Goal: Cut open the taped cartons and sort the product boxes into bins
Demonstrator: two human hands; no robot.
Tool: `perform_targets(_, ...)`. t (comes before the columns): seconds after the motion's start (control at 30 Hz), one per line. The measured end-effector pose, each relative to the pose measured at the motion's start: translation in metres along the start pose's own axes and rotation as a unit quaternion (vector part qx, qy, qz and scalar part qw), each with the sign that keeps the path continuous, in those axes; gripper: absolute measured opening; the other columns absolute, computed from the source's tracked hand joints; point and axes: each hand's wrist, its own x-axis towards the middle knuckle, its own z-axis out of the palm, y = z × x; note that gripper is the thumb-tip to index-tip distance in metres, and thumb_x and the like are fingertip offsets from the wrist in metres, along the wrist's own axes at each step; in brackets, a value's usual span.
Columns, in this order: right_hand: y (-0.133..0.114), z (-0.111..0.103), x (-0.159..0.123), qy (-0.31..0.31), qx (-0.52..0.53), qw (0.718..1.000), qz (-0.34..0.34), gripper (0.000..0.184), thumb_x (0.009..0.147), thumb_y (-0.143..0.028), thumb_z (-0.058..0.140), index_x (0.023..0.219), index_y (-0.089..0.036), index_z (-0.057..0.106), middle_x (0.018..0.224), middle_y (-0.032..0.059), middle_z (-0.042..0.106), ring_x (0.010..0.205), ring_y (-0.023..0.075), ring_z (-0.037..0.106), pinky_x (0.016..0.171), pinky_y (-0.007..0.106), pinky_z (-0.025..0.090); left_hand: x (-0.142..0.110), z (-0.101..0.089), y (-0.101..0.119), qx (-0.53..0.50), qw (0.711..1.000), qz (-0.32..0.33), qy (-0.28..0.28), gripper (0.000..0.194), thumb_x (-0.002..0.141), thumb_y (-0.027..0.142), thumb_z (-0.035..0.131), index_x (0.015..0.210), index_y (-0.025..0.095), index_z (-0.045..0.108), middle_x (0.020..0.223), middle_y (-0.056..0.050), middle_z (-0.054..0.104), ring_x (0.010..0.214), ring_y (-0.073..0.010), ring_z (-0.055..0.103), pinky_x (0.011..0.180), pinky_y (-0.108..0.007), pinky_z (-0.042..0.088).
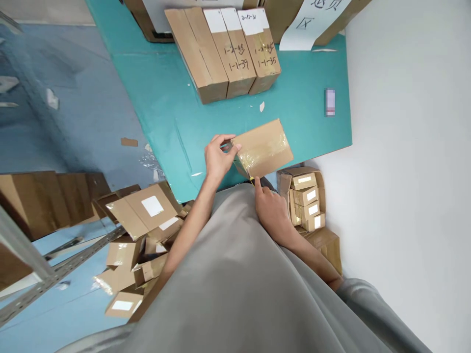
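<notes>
A taped brown cardboard box (265,146) is held over the near edge of the teal table (165,113). My left hand (218,158) grips the box's left end, fingers curled round its corner. My right hand (271,208) is below the box, closed, with the index finger stretched up to the box's lower edge where a thin yellow strip shows. I cannot make out whether it pinches anything. My grey shirt fills the lower part of the view.
Three long brown boxes (224,49) with handwritten numbers lie at the table's far side. An open carton of small labelled boxes (306,198) sits at my right by the white wall. A heap of small boxes (140,230) and a metal rack rail (55,269) lie left.
</notes>
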Motion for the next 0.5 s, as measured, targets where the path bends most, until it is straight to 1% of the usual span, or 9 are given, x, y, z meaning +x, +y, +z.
perform_targets(0.07,0.01,0.003,-0.008,-0.009,0.001,1.0,-0.005,0.069,0.116,-0.012,0.034,0.185,-0.018,0.029,0.13,0.0211,0.081,0.105,0.0281,0.085,0.09,0.037,0.065,-0.003,0.001,-0.001,-0.007,1.0,-0.001,-0.001,0.038,0.094,0.038,0.08,0.129,0.023,0.079,0.132,-0.009,0.077,0.122,-0.027,0.077,0.104,-0.042,0.068)
perform_targets(0.13,0.021,0.005,-0.014,0.003,0.007,1.0,-0.013,0.065,0.119,-0.019,0.035,0.184,-0.02,0.033,0.129,0.0188,0.083,0.106,0.0293,0.084,0.09,0.038,0.064,-0.009,0.0,-0.003,-0.022,1.0,0.01,-0.01,0.042,0.098,0.043,0.078,0.134,0.023,0.077,0.136,-0.01,0.075,0.129,-0.028,0.076,0.108,-0.044,0.067)
perform_targets(0.2,0.032,0.003,-0.015,0.02,0.016,1.0,-0.016,0.061,0.121,-0.027,0.039,0.182,-0.023,0.038,0.127,0.0169,0.084,0.107,0.0302,0.084,0.088,0.037,0.063,-0.016,-0.003,-0.005,-0.037,0.998,0.031,-0.026,0.05,0.101,0.05,0.075,0.143,0.024,0.072,0.145,-0.013,0.072,0.137,-0.0299,0.073,0.114,-0.047,0.064)
perform_targets(0.27,0.041,0.0,-0.012,0.031,0.025,0.999,-0.016,0.059,0.121,-0.032,0.041,0.181,-0.024,0.041,0.128,0.016,0.084,0.108,0.0304,0.084,0.087,0.035,0.061,-0.024,-0.008,-0.006,-0.031,0.996,0.056,-0.055,0.062,0.101,0.053,0.074,0.156,0.026,0.064,0.157,-0.015,0.065,0.147,-0.0327,0.067,0.119,-0.051,0.061)
perform_targets(0.33,0.045,-0.002,-0.007,0.036,0.03,0.999,-0.026,0.059,0.122,-0.034,0.041,0.18,-0.025,0.042,0.13,0.0155,0.083,0.108,0.0298,0.084,0.087,0.034,0.061,-0.03,-0.011,-0.005,0.007,0.993,0.081,-0.081,0.076,0.098,0.052,0.077,0.167,0.029,0.053,0.171,-0.017,0.055,0.159,-0.035,0.057,0.126,-0.054,0.056)
perform_targets(0.4,0.046,0.0,-0.004,0.032,0.028,0.998,-0.049,0.059,0.122,-0.033,0.04,0.18,-0.025,0.041,0.13,0.0152,0.083,0.109,0.0292,0.084,0.087,0.033,0.061,-0.032,-0.013,-0.003,0.062,0.988,0.111,-0.088,0.088,0.095,0.048,0.08,0.174,0.03,0.045,0.179,-0.017,0.047,0.168,-0.0368,0.045,0.134,-0.057,0.047)
perform_targets(0.43,0.045,0.002,-0.002,0.028,0.024,0.998,-0.059,0.059,0.122,-0.032,0.04,0.181,-0.025,0.04,0.13,0.0153,0.083,0.109,0.029,0.084,0.087,0.033,0.061,-0.031,-0.014,-0.002,0.089,0.984,0.127,-0.087,0.091,0.095,0.045,0.08,0.175,0.029,0.043,0.181,-0.017,0.045,0.171,-0.0377,0.04,0.138,-0.059,0.042)
perform_targets(0.5,0.041,0.006,-0.002,0.022,0.014,0.997,-0.071,0.061,0.122,-0.028,0.039,0.182,-0.023,0.037,0.129,0.0165,0.082,0.108,0.0287,0.084,0.086,0.034,0.062,-0.026,-0.015,-0.001,0.128,0.976,0.153,-0.091,0.091,0.095,0.041,0.079,0.177,0.028,0.041,0.181,-0.016,0.046,0.174,-0.0393,0.034,0.142,-0.063,0.033)
